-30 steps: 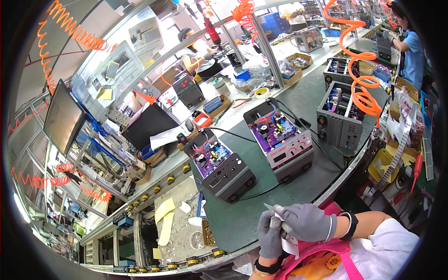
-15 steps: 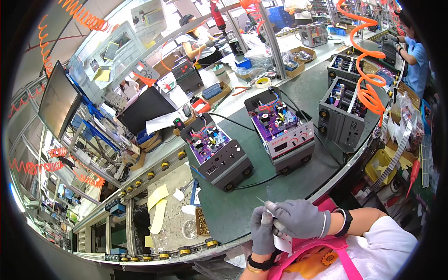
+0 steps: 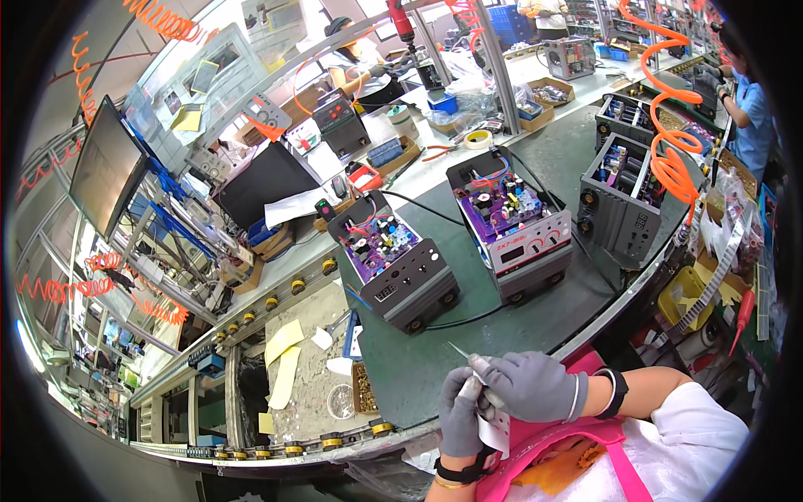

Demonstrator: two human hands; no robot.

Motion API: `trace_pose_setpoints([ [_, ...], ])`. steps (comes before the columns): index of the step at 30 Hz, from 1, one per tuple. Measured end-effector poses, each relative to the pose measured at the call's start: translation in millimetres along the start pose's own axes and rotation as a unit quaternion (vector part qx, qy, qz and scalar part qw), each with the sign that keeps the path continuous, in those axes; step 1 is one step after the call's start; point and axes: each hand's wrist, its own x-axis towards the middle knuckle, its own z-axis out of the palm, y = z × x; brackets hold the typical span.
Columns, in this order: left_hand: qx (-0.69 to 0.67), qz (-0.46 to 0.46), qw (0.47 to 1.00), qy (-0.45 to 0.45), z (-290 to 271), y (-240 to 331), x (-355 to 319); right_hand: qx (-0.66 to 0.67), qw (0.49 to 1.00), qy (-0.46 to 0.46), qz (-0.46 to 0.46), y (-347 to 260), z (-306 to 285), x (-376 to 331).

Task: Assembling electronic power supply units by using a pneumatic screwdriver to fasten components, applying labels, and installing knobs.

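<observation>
Right hand (image 3: 527, 386), gray-gloved, pinches thin pointed piece (image 3: 457, 349) at near edge of green work surface (image 3: 401, 385), tip toward far left. Left hand (image 3: 460, 418), gloved, curled just beside it; cannot tell what it grips. White sheet (image 3: 495, 432) hangs below both hands. Farther off, two opened units: dark-paneled unit (image 3: 410, 284) left, white-paneled unit (image 3: 535, 244) right.

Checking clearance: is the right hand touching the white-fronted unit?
Apart. The head view plainly shows green tabletop between the right hand and the white-fronted unit.
</observation>
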Motion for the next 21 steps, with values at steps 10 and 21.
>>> trace_pose_setpoints([
  [10, 0.105, 0.064, 0.992, -0.001, -9.2, 20.7, -1.8, 0.391, 0.918, 0.016, 0.061, 23.7, 26.7, 5.7],
  [21, -0.146, 0.1, 0.983, 0.054, -74.0, 10.1, 0.8, 0.637, 0.669, 0.145, 0.354, 51.8, 76.1, 4.6],
])
